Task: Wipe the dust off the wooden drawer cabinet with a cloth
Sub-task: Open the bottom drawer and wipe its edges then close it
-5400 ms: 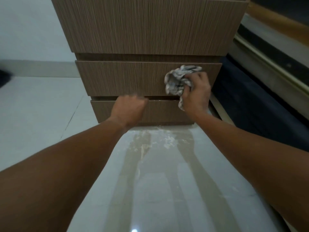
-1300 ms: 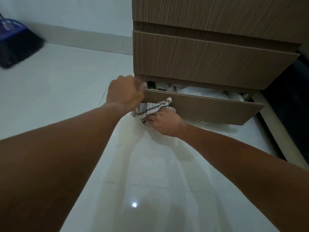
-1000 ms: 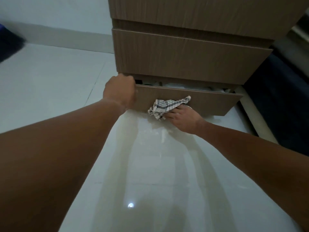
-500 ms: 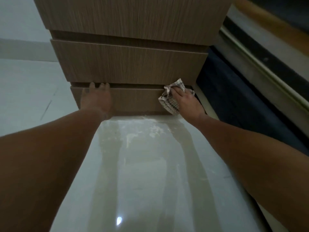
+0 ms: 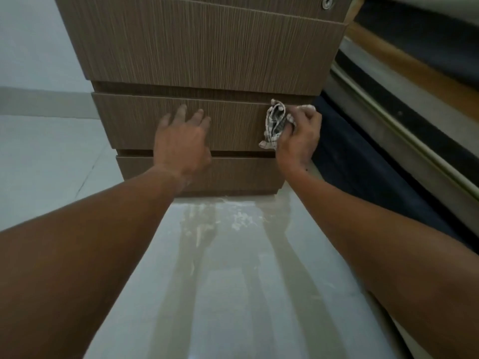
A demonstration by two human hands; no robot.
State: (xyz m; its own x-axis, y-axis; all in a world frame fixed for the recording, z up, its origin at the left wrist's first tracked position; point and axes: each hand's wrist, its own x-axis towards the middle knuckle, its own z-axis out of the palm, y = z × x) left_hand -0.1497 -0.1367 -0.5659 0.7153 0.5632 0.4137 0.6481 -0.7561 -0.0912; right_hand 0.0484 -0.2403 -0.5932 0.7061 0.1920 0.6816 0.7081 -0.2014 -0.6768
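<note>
The wooden drawer cabinet (image 5: 202, 47) stands straight ahead on the floor, its drawer fronts all shut. My right hand (image 5: 300, 136) grips a crumpled checked cloth (image 5: 275, 123) and presses it against the right end of the middle drawer front (image 5: 134, 120). My left hand (image 5: 181, 141) lies with spread fingers on the same drawer front, near its middle, and holds nothing. The bottom drawer (image 5: 241, 172) sits closed below both hands.
A glossy pale tiled floor (image 5: 233, 281) with whitish dust smears (image 5: 241, 218) lies in front of the cabinet. A dark mattress and bed frame (image 5: 388, 130) run along the right side. A round lock (image 5: 327, 1) sits on the top drawer. A white wall (image 5: 31, 42) is at the left.
The bottom drawer, pulled out a second ago, is now shut. Both hands have risen from the bottom drawer to the middle drawer front, and the left hand has moved right.
</note>
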